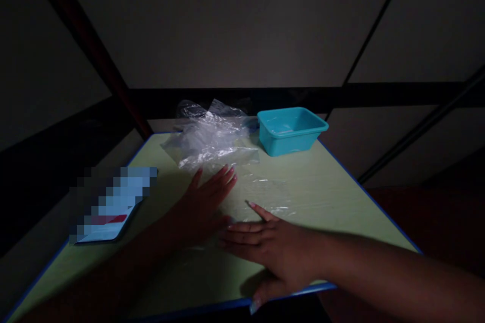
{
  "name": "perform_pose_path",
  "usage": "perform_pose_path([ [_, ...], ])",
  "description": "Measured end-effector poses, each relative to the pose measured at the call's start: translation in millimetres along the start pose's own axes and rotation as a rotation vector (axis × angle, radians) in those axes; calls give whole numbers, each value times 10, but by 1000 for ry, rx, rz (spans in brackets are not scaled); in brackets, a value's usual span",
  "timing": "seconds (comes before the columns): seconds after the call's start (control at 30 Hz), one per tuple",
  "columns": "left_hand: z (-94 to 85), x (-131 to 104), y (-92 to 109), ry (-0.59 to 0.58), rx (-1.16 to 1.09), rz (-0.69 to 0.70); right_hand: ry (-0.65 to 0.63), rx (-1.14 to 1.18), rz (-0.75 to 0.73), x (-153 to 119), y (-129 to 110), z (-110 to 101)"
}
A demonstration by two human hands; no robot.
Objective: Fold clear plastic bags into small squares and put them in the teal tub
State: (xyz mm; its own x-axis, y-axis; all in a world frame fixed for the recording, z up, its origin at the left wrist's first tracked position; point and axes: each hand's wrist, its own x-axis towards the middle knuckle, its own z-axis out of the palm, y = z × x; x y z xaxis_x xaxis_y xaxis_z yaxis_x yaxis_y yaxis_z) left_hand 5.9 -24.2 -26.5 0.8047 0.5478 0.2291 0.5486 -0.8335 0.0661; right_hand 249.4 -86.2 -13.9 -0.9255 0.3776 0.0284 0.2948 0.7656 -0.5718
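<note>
Presently, I judge this smoothing: left hand (207,201) and right hand (273,246) outspread, gripping nothing, over clear plastic film (265,193) lying flat on the table (333,202); next calls for light, even pressure.

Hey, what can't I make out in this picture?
All in the head view:
Left item: mostly hidden by pixelation.
Tub: near wall hides part of its floor.
Plastic pile: overlap and glare hide how many pieces.
Clear sheet: left hand and right hand cover parts.
Right forearm: cut off by the right edge.
</note>
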Motion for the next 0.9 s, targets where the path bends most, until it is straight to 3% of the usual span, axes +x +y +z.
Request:
perform_pose_path([
  [0.13,73,-26,75,-37,-62,144,68,-39,40,4,12,-24],
  [0.33,190,-70,5,30,52,43,276,-211,408,-48,304,-295],
  [0.5,210,-85,25,-97,-5,61,377,-270,626,-47,520,-418],
  [0.6,161,-80,96,-201,-27,60,321,-229,594,-19,572,-385],
  [0.7,120,-71,138,-223,-25,46,281,-176,521,-7,588,-348],
  [0.9,40,-43,19,-1,-33,-145,251,-133,417,-40,576,-373],
])
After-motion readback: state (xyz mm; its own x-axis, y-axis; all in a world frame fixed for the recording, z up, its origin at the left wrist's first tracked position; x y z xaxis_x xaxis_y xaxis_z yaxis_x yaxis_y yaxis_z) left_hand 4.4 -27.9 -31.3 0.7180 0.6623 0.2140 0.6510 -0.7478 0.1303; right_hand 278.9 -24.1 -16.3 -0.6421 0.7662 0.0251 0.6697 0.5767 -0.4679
